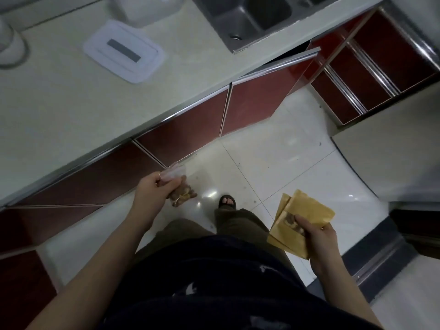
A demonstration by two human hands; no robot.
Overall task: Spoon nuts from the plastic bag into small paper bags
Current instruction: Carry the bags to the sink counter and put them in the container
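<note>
Head view: a person stands on a pale tiled floor [273,167], looking down past a dark shirt at both hands, with the table [71,110] to the left and far side.
Left hand: the left hand [156,189] has its fingers curled tight round the top of the plastic bag [182,186], which hangs below the table edge, in front of the red cabinet doors [185,129].
Nuts: the nuts [183,195] sit bunched at the bottom of that bag (the bag's mouth looks folded into the grip, though blur makes this hard to confirm).
Right hand: the right hand [320,236] pinches a small stack of paper bags [302,222], thumb on top, held out to the right over the floor, well apart from the plastic bag.
Spoon: none can be seen.
On the table: a white plastic lid [123,52] lies flat near the far side, a steel sink [252,17] beyond it to the right.
Step in hand: it appears to be carrying the supplies to a work surface.
Doing it well: both loads likely want setting down on the table, paper bags separated and one stood open, the plastic bag kept upright so no nuts spill, before any scooping starts.
Risk: filling in mid-air over the floor would probably drop nuts.
</note>
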